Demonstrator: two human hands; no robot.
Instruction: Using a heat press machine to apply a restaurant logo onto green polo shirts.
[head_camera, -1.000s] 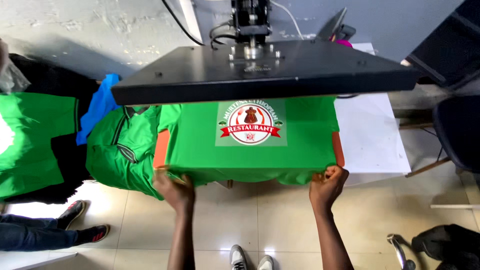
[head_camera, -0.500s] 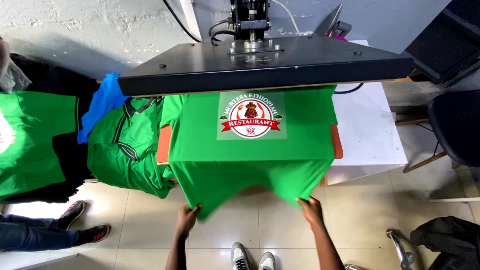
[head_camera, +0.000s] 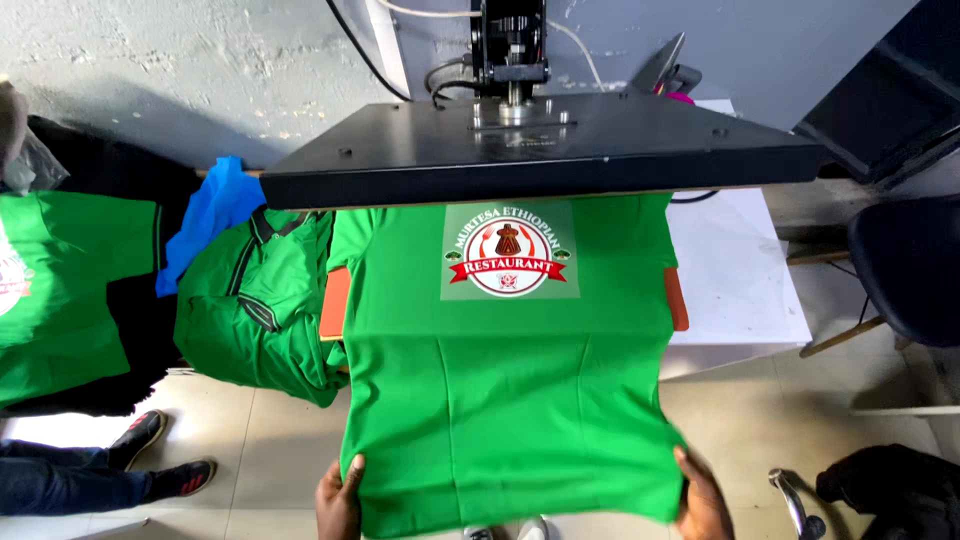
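A rough grey wall runs across the top, far beyond the hands, with black cables hanging down it. The floor is pale tile, bright with light low on the left. A white desk stands ahead and to the right of the right hand. Further right sits a dark chair on wooden legs. Left of the left hand, another person's dark shoes rest on the tiles.
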